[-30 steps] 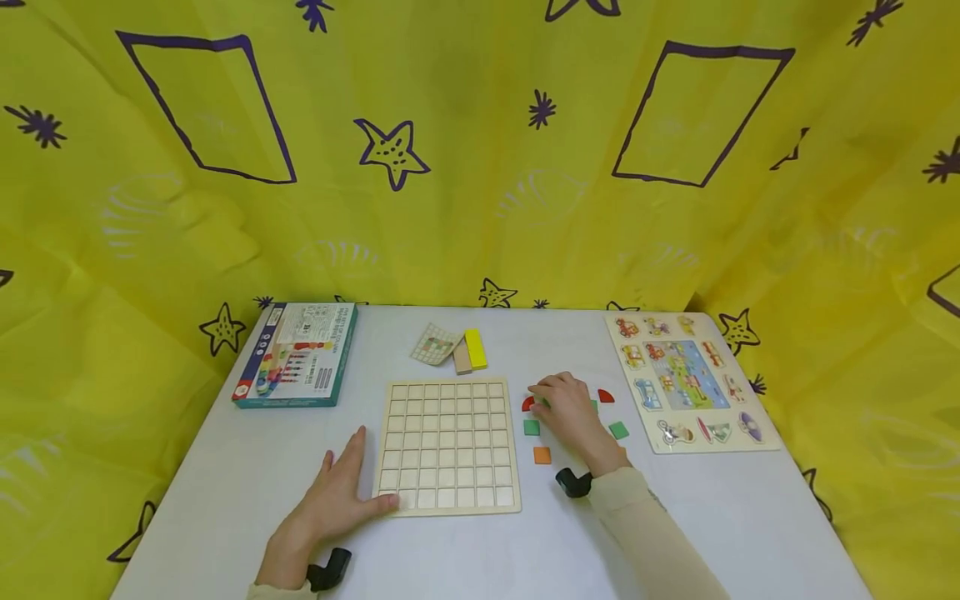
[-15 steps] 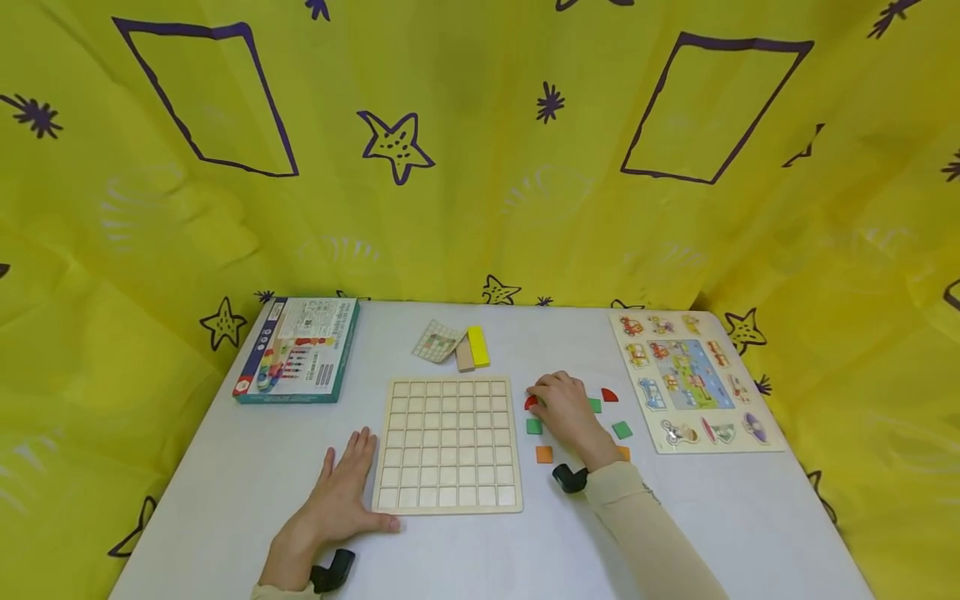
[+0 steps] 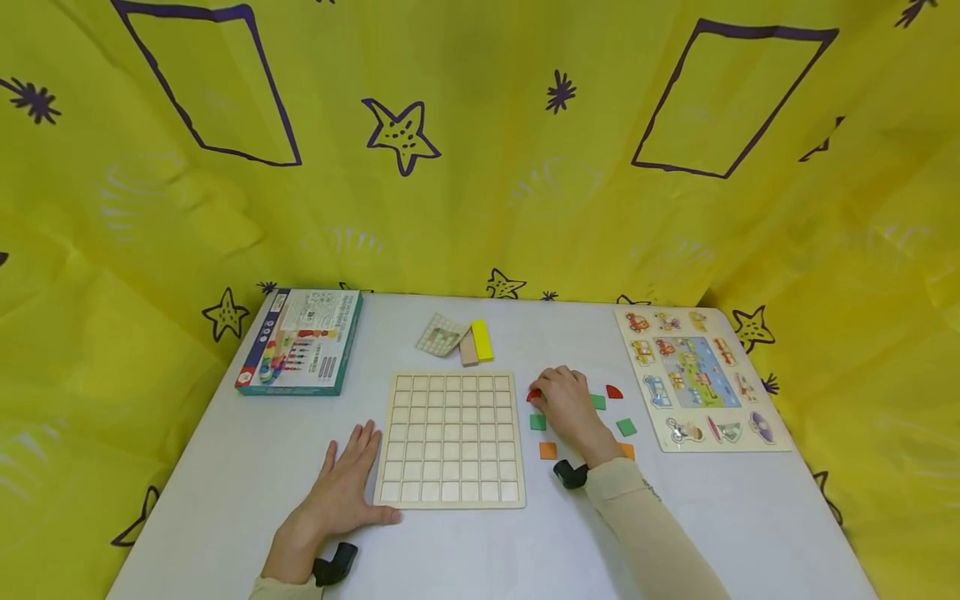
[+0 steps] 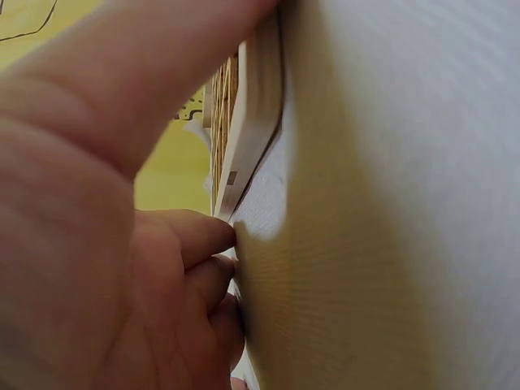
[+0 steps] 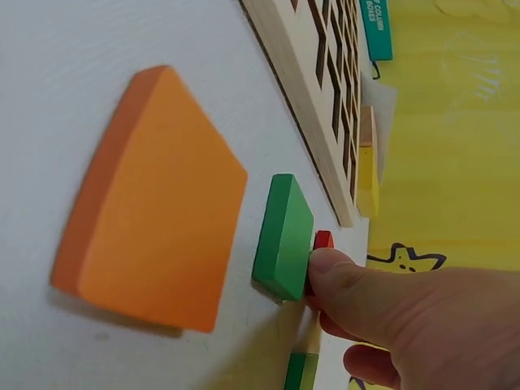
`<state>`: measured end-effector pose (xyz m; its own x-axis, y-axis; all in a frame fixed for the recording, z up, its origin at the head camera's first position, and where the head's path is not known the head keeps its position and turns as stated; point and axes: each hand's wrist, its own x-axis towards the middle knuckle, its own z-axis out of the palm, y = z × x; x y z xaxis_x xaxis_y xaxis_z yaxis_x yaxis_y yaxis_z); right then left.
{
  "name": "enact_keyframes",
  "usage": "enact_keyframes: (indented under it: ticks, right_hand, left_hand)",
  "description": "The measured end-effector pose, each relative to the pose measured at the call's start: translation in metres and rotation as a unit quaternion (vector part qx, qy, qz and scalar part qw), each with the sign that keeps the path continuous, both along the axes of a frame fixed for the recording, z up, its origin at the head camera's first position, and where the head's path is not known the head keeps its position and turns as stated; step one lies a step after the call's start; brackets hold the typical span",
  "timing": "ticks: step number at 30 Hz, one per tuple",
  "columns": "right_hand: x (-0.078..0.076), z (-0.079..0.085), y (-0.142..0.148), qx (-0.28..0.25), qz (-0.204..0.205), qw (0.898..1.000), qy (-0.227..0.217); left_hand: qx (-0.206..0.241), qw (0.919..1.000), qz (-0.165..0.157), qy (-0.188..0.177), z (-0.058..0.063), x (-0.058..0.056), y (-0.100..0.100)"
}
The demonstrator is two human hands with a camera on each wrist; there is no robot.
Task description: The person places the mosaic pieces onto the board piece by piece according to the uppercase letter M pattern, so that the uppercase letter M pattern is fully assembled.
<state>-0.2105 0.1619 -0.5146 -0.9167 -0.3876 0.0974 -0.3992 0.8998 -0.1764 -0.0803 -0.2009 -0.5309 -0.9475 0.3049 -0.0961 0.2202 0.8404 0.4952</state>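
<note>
A wooden grid board [image 3: 453,505] lies in the middle of the white table. My left hand [image 3: 339,490] rests spread on the table at its left side, thumb at the near left corner; the left wrist view has those fingertips along the board's edge. Right of the board, my right hand [image 3: 573,408] pinches a red quarter-circle block [image 3: 533,395], mostly covered by the thumb [image 5: 333,268] in the right wrist view. Close to that hand lie a green square block [image 3: 537,422] and an orange square block [image 3: 548,451]. Another green block [image 3: 597,402] sits beyond the hand, partly hidden.
A second red quarter-circle [image 3: 614,392], a green square [image 3: 626,427] and an orange block [image 3: 627,451] lie farther right, before a picture puzzle board [image 3: 720,442]. Behind the grid are a pattern card [image 3: 441,335], a yellow block [image 3: 482,340] and a tan block [image 3: 468,349]. A box [image 3: 300,342] lies left.
The head view has tilted slightly, shifting the scene. My left hand's fingers have come closer to the board's left edge, its thumb now at the corner. The right hand stays at the red block.
</note>
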Motion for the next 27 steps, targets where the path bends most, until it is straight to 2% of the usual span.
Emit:
enact_keyframes:
  ticks: [8,14,21,27]
  right_hand:
    - [-0.005,0.004,-0.006,-0.019,0.005,1.0,0.003]
    - [-0.007,0.012,-0.023,-0.042,0.022,0.999,0.017]
    - [-0.006,0.018,-0.055,-0.063,0.064,0.996,0.024]
    - [0.001,0.015,-0.087,-0.057,0.117,0.991,0.037]
  left_hand:
    - [-0.003,1.0,-0.004,0.006,-0.001,-0.002,0.0]
    - [-0.006,1.0,-0.003,0.003,-0.003,-0.002,0.0]
    - [0.002,1.0,-0.001,0.005,-0.003,-0.002,0.0]
    - [0.005,1.0,-0.001,-0.001,-0.003,-0.002,0.0]
